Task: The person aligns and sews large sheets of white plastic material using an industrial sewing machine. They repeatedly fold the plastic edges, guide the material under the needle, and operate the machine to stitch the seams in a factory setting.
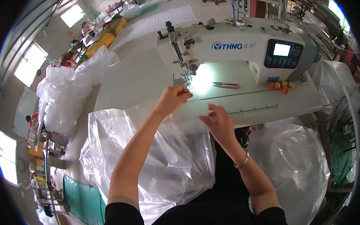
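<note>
A white sewing machine (247, 35) stands on the pale table, its work light glowing beside the needle and presser foot (188, 77). Just in front of the foot, my left hand (174, 98) has its fingers pinched together; what is between them, if anything, is too small to make out. My right hand (221, 121) hovers over the table's front edge with thumb and fingers apart, holding nothing visible. Clear plastic sheeting (146, 151) hangs from the table under my left forearm and over my lap. Pink-handled thread snips (226, 85) lie on the table right of the needle.
Several small orange fruits (285, 85) sit by the machine's base. A printed ruler scale (254, 110) runs along the table front. More clear plastic is heaped at left (64, 99) and right (286, 165). A green sheet (83, 201) lies on the floor, lower left.
</note>
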`<state>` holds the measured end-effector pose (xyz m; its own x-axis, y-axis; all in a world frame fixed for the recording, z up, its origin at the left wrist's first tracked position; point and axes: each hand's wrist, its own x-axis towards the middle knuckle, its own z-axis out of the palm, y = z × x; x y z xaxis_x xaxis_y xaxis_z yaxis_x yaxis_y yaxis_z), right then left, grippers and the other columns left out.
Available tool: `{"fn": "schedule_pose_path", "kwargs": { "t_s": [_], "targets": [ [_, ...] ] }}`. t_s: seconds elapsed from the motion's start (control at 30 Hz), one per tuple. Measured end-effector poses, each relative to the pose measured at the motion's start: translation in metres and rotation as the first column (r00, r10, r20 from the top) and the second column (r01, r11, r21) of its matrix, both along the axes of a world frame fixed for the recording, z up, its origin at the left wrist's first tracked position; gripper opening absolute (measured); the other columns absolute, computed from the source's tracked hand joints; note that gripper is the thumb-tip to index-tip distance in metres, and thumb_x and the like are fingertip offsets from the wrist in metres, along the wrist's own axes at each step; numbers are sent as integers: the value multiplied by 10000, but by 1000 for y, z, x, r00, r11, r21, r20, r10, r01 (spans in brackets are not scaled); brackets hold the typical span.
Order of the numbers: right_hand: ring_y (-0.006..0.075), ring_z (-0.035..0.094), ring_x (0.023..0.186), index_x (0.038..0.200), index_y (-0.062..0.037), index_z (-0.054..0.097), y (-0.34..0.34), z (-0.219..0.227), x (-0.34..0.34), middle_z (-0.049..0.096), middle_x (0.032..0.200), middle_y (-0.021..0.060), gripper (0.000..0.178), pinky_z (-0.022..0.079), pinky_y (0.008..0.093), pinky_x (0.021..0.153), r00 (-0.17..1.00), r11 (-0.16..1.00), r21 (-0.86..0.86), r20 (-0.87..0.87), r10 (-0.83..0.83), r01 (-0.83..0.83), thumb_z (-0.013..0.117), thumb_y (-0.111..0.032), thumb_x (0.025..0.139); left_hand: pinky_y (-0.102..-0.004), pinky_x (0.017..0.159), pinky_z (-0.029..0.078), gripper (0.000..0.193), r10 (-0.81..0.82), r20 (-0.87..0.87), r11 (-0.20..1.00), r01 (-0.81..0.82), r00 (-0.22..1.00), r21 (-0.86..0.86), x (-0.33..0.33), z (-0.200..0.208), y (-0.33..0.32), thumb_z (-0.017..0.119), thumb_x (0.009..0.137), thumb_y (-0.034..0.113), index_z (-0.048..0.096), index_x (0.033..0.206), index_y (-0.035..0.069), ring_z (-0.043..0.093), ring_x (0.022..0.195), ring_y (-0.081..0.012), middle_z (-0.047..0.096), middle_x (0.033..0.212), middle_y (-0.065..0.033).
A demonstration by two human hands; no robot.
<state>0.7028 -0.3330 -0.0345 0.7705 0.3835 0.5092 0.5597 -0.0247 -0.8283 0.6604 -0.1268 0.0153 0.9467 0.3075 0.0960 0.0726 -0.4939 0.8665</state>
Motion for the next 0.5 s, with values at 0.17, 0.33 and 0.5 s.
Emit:
{"fn": "schedule_pose_path", "kwargs": {
  "t_s": [0.17,0.33,0.5],
  "targets": [
    [102,571,569,868,44,671,40,13,0,635,668,65,234,462,237,550,881,986,12,-449,153,-165,723,-178,815,-225,624,434,122,17,-73,1000,-16,997,8,-1,11,1,666,863,115,636,836,1,507,670,-53,575,709,14],
    [80,567,574,835,44,676,47,0,4,641,675,43,202,456,224,554,740,963,197,-617,267,-183,675,-158,851,-225,658,436,133,-86,-101,996,84,991,-25,1,20,5,650,876,128,653,880,-4,512,672,-58,583,713,11],
    [75,561,581,869,37,680,42,3,7,616,636,50,181,456,237,549,741,959,186,-609,284,-215,672,-143,847,-222,644,421,186,-236,-196,972,233,952,-40,4,33,13,619,895,165,659,887,-17,511,657,-61,577,677,9]
  ]
}}
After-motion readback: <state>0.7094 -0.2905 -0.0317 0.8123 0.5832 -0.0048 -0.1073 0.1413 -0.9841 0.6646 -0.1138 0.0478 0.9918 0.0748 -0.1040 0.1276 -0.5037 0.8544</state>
